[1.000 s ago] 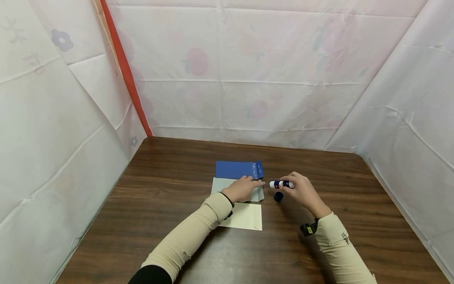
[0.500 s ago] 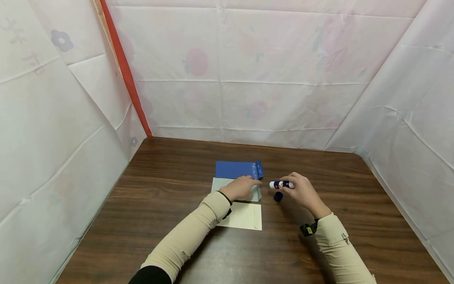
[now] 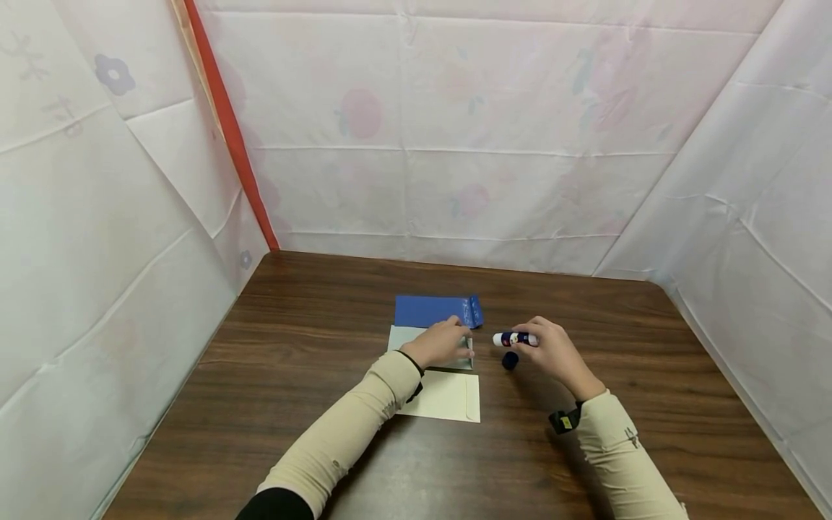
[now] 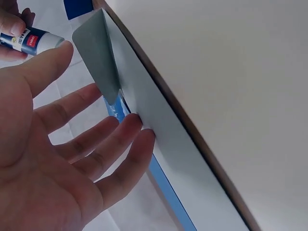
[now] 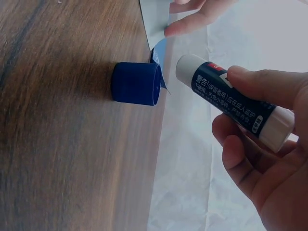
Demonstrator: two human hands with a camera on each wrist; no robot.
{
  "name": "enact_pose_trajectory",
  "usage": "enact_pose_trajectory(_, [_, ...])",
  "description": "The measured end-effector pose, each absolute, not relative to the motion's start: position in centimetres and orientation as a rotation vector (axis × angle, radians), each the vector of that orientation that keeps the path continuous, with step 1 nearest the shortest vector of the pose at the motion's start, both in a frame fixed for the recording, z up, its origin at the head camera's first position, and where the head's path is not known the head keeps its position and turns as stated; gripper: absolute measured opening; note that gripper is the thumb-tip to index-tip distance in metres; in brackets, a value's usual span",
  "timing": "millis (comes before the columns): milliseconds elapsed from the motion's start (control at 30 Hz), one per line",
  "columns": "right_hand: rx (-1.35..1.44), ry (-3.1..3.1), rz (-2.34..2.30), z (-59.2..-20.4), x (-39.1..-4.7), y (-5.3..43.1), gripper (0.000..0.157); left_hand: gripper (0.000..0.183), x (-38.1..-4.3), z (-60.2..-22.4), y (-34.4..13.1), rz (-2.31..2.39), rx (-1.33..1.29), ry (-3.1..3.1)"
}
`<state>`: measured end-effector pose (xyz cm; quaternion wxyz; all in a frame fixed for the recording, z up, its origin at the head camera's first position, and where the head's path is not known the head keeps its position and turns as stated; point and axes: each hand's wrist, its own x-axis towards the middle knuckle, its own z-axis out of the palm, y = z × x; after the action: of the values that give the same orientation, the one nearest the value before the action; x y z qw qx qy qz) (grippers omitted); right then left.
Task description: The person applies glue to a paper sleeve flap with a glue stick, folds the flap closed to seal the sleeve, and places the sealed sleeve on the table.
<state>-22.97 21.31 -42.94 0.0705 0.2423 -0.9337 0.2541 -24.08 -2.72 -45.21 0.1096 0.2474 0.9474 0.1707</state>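
Observation:
My left hand (image 3: 443, 343) lies over the pale grey envelope (image 3: 401, 336), its fingers spread and slightly bent. In the left wrist view the envelope's flap (image 4: 97, 50) stands raised, with the thumb and index fingertip near its edges and other fingertips at the envelope body. My right hand (image 3: 552, 354) grips a glue stick (image 3: 516, 339) between thumb and fingers, uncapped white end facing left. Below it, the dark blue cap (image 5: 137, 83) stands on the table. A blue envelope (image 3: 425, 310) lies behind the grey one, whitish glue marks at its flap end.
A cream envelope (image 3: 443, 397) lies in front of the grey one, partly under the left wrist. The brown wooden table (image 3: 292, 347) is bordered by white patterned sheets (image 3: 520, 108) at the back and sides. A red strip (image 3: 227, 130) runs down the back left corner.
The grey envelope's flap has tipped up from lying out flat. My left fingers have drawn back leftward and spread around it. The right hand with the glue stick is almost still.

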Motion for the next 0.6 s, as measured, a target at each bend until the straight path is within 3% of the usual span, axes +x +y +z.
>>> enact_pose_trajectory(600, [0.721,-2.817,0.777,-43.03,-22.98,21.27,0.026,0.032,-24.1,-45.5,-2.16,0.272,0.81,2.885])
